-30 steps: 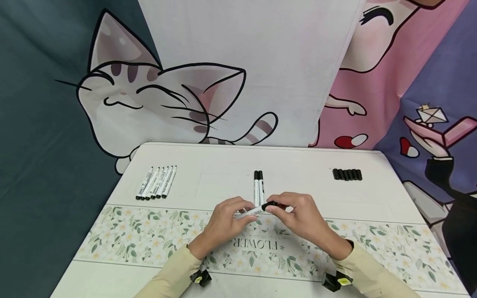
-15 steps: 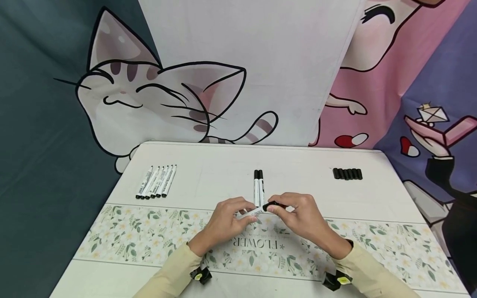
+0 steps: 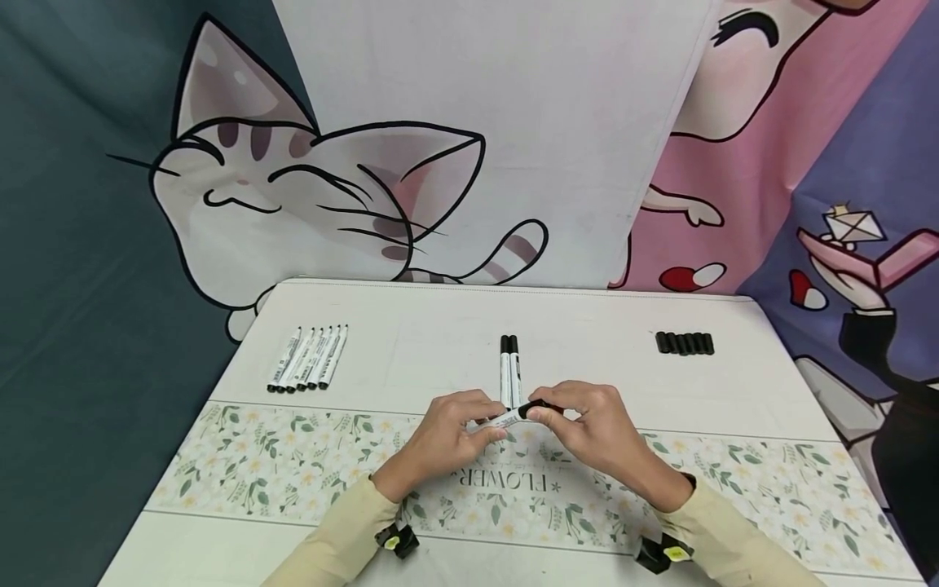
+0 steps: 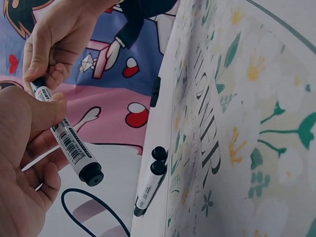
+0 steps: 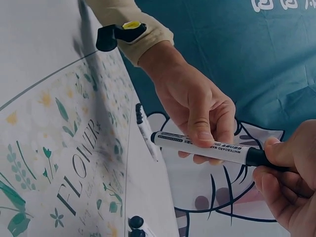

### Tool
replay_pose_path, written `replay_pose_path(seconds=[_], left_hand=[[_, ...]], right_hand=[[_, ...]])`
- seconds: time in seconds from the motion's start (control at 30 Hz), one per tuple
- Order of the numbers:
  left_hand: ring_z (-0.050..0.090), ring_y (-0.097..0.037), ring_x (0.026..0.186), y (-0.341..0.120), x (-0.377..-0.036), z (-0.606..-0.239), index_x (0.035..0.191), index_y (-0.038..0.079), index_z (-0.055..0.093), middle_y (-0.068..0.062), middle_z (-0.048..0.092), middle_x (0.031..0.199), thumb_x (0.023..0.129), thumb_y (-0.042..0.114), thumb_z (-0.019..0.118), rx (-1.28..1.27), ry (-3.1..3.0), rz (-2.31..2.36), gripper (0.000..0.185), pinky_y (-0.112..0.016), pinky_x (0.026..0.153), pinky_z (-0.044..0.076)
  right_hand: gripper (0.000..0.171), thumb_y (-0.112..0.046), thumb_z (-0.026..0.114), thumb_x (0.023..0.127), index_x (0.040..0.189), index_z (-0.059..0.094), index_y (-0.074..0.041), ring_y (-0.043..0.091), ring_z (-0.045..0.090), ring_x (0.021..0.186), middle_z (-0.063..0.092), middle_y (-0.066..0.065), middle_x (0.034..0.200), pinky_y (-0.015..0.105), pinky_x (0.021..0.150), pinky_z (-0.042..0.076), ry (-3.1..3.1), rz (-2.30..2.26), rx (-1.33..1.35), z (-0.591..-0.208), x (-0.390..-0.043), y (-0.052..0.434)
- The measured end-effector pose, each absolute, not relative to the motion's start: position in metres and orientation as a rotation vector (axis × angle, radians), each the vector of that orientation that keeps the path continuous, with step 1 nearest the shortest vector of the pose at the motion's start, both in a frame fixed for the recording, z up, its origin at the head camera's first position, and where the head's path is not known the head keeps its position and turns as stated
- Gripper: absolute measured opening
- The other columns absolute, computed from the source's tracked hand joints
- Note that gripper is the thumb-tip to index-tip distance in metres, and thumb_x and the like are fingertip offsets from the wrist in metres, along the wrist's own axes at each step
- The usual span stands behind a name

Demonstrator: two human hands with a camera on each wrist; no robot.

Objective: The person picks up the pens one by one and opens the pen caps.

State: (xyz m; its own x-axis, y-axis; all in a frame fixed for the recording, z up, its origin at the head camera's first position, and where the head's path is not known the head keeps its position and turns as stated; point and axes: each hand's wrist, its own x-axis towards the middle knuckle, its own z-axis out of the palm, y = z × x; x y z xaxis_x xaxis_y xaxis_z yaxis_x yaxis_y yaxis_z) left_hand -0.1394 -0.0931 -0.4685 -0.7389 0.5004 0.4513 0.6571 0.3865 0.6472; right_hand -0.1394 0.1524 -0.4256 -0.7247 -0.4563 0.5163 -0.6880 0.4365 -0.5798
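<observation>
Over the middle of the table, both hands hold one whiteboard marker [image 5: 197, 145] with a white barrel, tilted slightly in the head view. My left hand [image 3: 451, 432] pinches its barrel between thumb and fingers. The black end plug [image 4: 92, 174] sticks out past that hand in the left wrist view. My right hand [image 3: 590, 420] grips the black cap [image 5: 257, 157] at the other end, its fingers covering part of it. Cap and barrel meet in line. Just beyond the hands, two capped markers [image 3: 509, 371] lie side by side on the table, their near ends overlapped by the held marker.
At the back left lies a row of several uncapped markers [image 3: 308, 359]. Several loose black caps [image 3: 684, 343] are lined up at the back right. A floral printed strip [image 3: 293, 465] runs across the white table, and a cartoon curtain [image 3: 477, 98] hangs behind it.
The marker has shifted slightly to the right between the hands, and a little more of its black cap shows. Both hands stay nearly in place; the things on the table are unmoved.
</observation>
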Motion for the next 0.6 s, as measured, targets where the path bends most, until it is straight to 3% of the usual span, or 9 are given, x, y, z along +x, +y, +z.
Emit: replay_pose_path(seconds=[0.27, 0.47, 0.6], left_hand=[[0.063, -0.002, 0.08, -0.096, -0.139, -0.468, 0.114, 0.007, 0.078, 0.003, 0.075, 0.098, 0.092, 0.016, 0.077, -1.039, -2.469, -1.334, 0.024, -0.031, 0.07, 0.057], [0.068, -0.006, 0.09, -0.099, -0.138, -0.461, 0.115, 0.007, 0.078, 0.003, 0.076, 0.102, 0.091, 0.023, 0.078, -0.988, -2.505, -1.309, 0.029, -0.029, 0.079, 0.058], [0.068, -0.006, 0.09, -0.103, -0.14, -0.461, 0.116, 0.007, 0.077, 0.003, 0.076, 0.103, 0.091, 0.021, 0.079, -0.974, -2.534, -1.269, 0.028, -0.029, 0.08, 0.058]], right_hand=[[0.017, -0.01, 0.081, 0.086, 0.101, 0.081, -0.019, 0.007, 0.073, 0.086, 0.077, -0.006, 0.096, 0.018, 0.071, 0.056, -2.383, 1.143, 1.026, -0.424, -0.141, 0.154], [0.018, -0.011, 0.084, 0.085, 0.101, 0.081, -0.018, 0.002, 0.068, 0.076, 0.076, -0.01, 0.09, 0.016, 0.06, 0.051, -2.382, 1.201, 1.004, -0.419, -0.143, 0.156], [0.021, -0.012, 0.085, 0.083, 0.102, 0.08, -0.02, 0.0, 0.061, 0.072, 0.072, -0.014, 0.085, 0.018, 0.061, 0.049, -2.39, 1.213, 0.959, -0.417, -0.144, 0.157]])
